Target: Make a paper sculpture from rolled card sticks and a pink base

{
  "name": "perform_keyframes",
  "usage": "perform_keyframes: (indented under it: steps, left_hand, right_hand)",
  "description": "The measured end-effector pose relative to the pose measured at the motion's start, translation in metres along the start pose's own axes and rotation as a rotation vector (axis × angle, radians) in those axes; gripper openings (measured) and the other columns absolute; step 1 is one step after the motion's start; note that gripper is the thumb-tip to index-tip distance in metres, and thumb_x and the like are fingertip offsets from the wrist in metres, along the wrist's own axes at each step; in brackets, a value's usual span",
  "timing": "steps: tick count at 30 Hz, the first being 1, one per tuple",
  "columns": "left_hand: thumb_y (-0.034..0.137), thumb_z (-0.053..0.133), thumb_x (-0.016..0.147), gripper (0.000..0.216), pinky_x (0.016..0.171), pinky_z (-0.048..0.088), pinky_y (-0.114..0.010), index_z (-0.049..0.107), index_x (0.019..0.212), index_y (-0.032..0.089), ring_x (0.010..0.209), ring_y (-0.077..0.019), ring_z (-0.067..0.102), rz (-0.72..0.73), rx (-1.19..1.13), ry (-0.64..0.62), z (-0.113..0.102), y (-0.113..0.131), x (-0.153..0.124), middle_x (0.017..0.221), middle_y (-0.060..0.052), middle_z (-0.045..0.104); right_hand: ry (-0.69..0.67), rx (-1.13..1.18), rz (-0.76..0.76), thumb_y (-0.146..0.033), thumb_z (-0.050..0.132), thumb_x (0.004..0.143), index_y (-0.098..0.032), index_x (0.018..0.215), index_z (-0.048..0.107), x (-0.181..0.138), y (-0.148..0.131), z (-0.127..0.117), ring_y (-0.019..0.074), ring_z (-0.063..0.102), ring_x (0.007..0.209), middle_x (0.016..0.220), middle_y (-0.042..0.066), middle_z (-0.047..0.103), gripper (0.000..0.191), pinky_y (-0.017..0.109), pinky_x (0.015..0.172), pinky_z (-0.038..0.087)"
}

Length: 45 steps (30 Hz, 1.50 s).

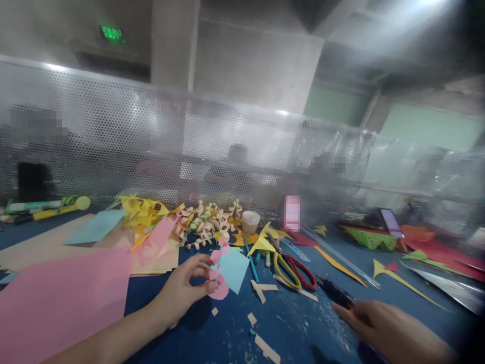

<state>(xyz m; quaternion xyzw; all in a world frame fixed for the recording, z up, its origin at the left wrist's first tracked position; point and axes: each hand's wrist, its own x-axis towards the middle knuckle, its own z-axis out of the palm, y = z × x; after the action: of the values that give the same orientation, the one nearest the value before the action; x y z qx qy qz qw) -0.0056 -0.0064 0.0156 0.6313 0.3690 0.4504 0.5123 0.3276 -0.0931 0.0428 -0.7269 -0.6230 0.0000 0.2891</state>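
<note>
Pink paper cutout (220, 291), likely flimsy, best edge-held: my left hand (190, 281) pinches it, right hand (390, 324) grips a glue gun (338, 293) at four o'clock

Just one head-worn cam, it looked forward and down across the worktop (303, 328) from up close, kinda tilted.
</note>
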Motion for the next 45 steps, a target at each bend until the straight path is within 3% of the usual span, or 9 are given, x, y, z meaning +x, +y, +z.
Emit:
perform_keyframes:
  steps: [2,5,7,10,14,20,29,38,45]
  left_hand:
    - [0.029,0.069,0.061,0.036,0.073,0.046,-0.028,0.053,0.092,0.022,0.084,-0.0181,0.056,-0.004,-0.012,0.01,0.001,-0.002,0.0,0.092,-0.003,0.059]
    - [0.028,0.069,0.061,0.035,0.072,0.046,-0.028,0.053,0.092,0.021,0.083,-0.0178,0.056,0.0,-0.005,-0.01,0.0,-0.003,-0.001,0.088,-0.002,0.059]
    - [0.027,0.069,0.062,0.033,0.073,0.046,-0.027,0.054,0.091,0.021,0.081,-0.0171,0.057,0.029,0.025,-0.031,-0.001,-0.002,-0.002,0.087,-0.002,0.06]
    - [0.025,0.066,0.064,0.028,0.071,0.045,-0.026,0.055,0.089,0.021,0.081,-0.0173,0.058,0.076,0.082,-0.052,-0.003,-0.001,-0.003,0.089,-0.002,0.06]
    - [0.02,0.064,0.064,0.024,0.068,0.046,-0.025,0.054,0.086,0.021,0.08,-0.0176,0.058,0.07,0.087,-0.042,-0.001,-0.001,-0.003,0.086,-0.001,0.061]
    - [0.013,0.061,0.061,0.025,0.068,0.045,-0.025,0.054,0.085,0.021,0.078,-0.0176,0.06,0.057,0.122,-0.01,0.001,-0.005,0.001,0.076,0.001,0.063]
    - [0.015,0.061,0.062,0.028,0.068,0.045,-0.026,0.052,0.088,0.02,0.078,-0.0182,0.061,0.073,0.141,-0.05,-0.001,-0.006,0.0,0.076,0.0,0.064]
    - [0.021,0.065,0.062,0.03,0.074,0.044,-0.028,0.053,0.09,0.02,0.078,-0.0177,0.062,0.066,0.178,-0.092,-0.001,-0.003,0.0,0.076,0.001,0.066]
    - [0.021,0.062,0.065,0.026,0.071,0.046,-0.027,0.052,0.089,0.018,0.08,-0.018,0.061,0.078,0.171,-0.112,-0.001,-0.001,-0.002,0.078,-0.001,0.064]
  right_hand:
    - [-0.229,0.061,-0.149,-0.044,0.055,0.069,-0.026,0.051,0.063,0.005,-0.051,0.003,0.0214,0.057,0.051,0.053,0.003,0.062,0.026,0.031,0.049,0.04]
    - [-0.333,0.346,-0.234,-0.039,0.051,0.074,-0.024,0.075,0.064,0.014,-0.114,0.021,0.0206,0.06,0.069,0.074,0.003,0.066,0.02,0.03,0.061,0.045]
    - [-0.323,0.483,-0.231,-0.034,0.052,0.074,-0.021,0.079,0.062,0.021,-0.14,0.038,0.0197,0.059,0.068,0.073,0.004,0.064,0.018,0.029,0.061,0.046]
    - [-0.205,0.697,-0.225,-0.032,0.052,0.074,-0.018,0.079,0.057,0.03,-0.157,0.063,0.0181,0.057,0.069,0.074,0.004,0.061,0.016,0.028,0.06,0.046]
    - [-0.123,0.915,-0.144,-0.039,0.055,0.072,-0.016,0.08,0.054,0.034,-0.162,0.082,0.0172,0.055,0.068,0.073,0.003,0.057,0.024,0.026,0.055,0.046]
    - [-0.232,1.044,-0.091,-0.04,0.058,0.072,-0.015,0.085,0.059,0.026,-0.161,0.088,0.0159,0.054,0.071,0.076,0.003,0.059,0.028,0.027,0.063,0.045]
    - [-0.238,1.03,-0.121,-0.039,0.06,0.071,-0.016,0.093,0.058,0.027,-0.158,0.094,0.0164,0.053,0.072,0.081,0.003,0.058,0.032,0.025,0.059,0.042]
    - [-0.297,1.016,0.056,-0.042,0.064,0.065,-0.019,0.1,0.061,0.027,-0.156,0.088,0.0178,0.053,0.076,0.093,0.004,0.061,0.042,0.029,0.07,0.041]
    - [-0.377,1.09,-0.031,-0.041,0.065,0.066,-0.018,0.09,0.061,0.03,-0.155,0.089,0.0151,0.05,0.075,0.082,0.002,0.059,0.033,0.025,0.068,0.04]
